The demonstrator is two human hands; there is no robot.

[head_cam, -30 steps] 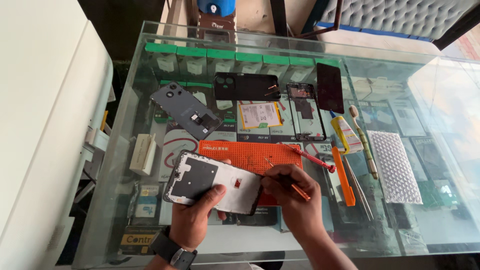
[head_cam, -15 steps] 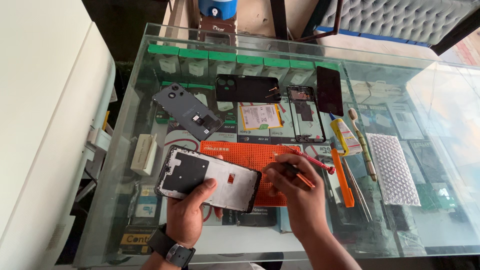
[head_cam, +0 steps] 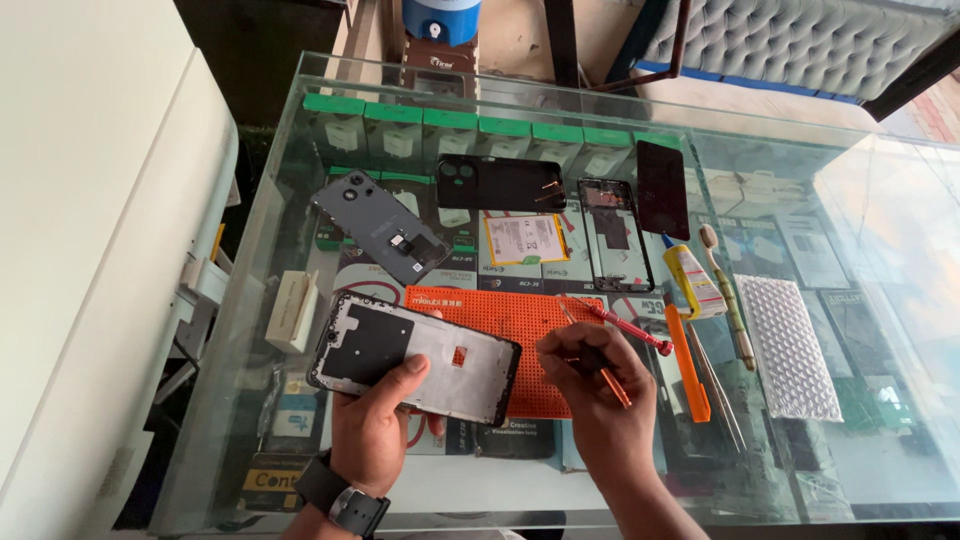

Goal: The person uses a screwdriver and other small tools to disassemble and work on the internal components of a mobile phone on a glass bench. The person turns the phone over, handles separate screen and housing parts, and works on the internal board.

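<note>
Phone frame [head_cam: 415,355], stripped to its grey inner plate, sits in my left hand [head_cam: 380,425]: thumb over the near long edge, fingers curled under it, so it hangs just above the glass counter [head_cam: 300,140] at its near-left part. Its long axis runs left to right, the left end tipped slightly away from me, and its right end overlaps the orange work mat [head_cam: 520,330]. My right hand [head_cam: 600,400] is just beside that right end, narrowly closed around a small orange-handled tool [head_cam: 610,382]; I cannot tell where its tip points. So the frame lies directly left of the tool hand, near but apart. A red screwdriver [head_cam: 625,327] rests on the mat's far-right edge, just beyond my right knuckles.
</note>
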